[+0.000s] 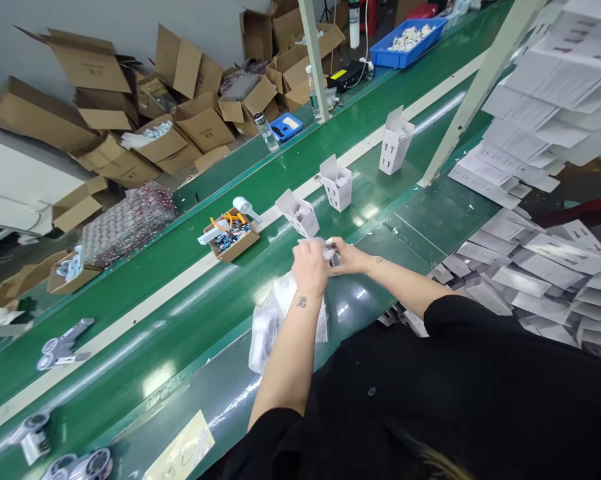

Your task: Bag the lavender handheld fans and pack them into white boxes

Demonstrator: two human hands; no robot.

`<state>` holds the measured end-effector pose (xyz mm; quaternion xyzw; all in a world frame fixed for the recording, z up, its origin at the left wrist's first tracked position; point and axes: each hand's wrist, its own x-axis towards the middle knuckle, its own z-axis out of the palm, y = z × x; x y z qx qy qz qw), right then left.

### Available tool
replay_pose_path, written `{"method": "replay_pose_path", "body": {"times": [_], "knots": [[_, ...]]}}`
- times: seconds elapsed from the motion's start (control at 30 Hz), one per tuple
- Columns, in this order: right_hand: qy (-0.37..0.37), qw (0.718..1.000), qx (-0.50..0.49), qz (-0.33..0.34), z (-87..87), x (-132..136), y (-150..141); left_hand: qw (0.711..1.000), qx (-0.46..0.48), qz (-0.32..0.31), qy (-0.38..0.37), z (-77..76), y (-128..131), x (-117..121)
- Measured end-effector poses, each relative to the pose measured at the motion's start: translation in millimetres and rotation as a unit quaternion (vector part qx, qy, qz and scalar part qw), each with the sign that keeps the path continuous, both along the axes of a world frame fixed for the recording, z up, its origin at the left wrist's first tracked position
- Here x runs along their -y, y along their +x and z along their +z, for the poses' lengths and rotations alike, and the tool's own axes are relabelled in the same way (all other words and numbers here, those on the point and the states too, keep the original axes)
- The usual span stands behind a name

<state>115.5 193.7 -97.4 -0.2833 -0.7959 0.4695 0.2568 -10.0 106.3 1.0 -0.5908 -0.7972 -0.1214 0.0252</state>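
Note:
My left hand point(310, 265) is closed, its fingers pinched over the top of a small white carton point(335, 269). What they pinch is mostly hidden by the hand. My right hand point(349, 257) curls round the carton's right side, thumb and fingers gripping it; something pale shows in its opening. Beneath my left forearm, clear bubble-wrap bags point(266, 330) lie on the green bench. Just beyond my hands stands an open white carton point(300, 212) with a wrapped item inside. Two more open cartons, a middle one point(337, 183) and a far one point(396, 141), stand farther along the belt.
A cardboard box point(235, 248) of small parts, with orange-handled pliers, sits on the green conveyor belt point(190, 293). Grey handheld devices point(63, 347) lie at left. Stacks of flat white cartons point(545, 267) rise at right, behind a metal post point(480, 93). A blue tray point(405, 43) stands far back.

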Motion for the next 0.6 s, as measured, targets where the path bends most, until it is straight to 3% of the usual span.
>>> {"method": "replay_pose_path", "body": {"times": [0.1,0.27,0.37,0.43,0.5,0.6], "knots": [[-0.004,1.0,-0.018,0.018,-4.0,-1.1,3.3,0.992,-0.007,-0.061,-0.113,3.8,6.5,0.6],[-0.08,0.994,-0.056,0.041,-4.0,-3.5,15.5,0.973,-0.064,-0.183,-0.126,-14.7,4.6,26.5],[-0.079,0.993,-0.033,0.076,3.8,1.4,16.1,0.969,-0.065,-0.16,-0.178,-29.3,6.1,31.3],[-0.065,0.994,-0.033,0.076,11.9,6.3,18.1,0.97,-0.051,-0.137,-0.192,-30.3,2.2,29.2],[-0.049,0.997,-0.052,0.031,19.1,11.8,25.8,0.975,-0.034,-0.113,-0.189,-22.7,-11.6,25.2],[-0.061,0.991,-0.055,-0.104,17.0,24.6,51.2,0.983,-0.024,-0.045,-0.178,-3.9,-52.9,16.2]]}}
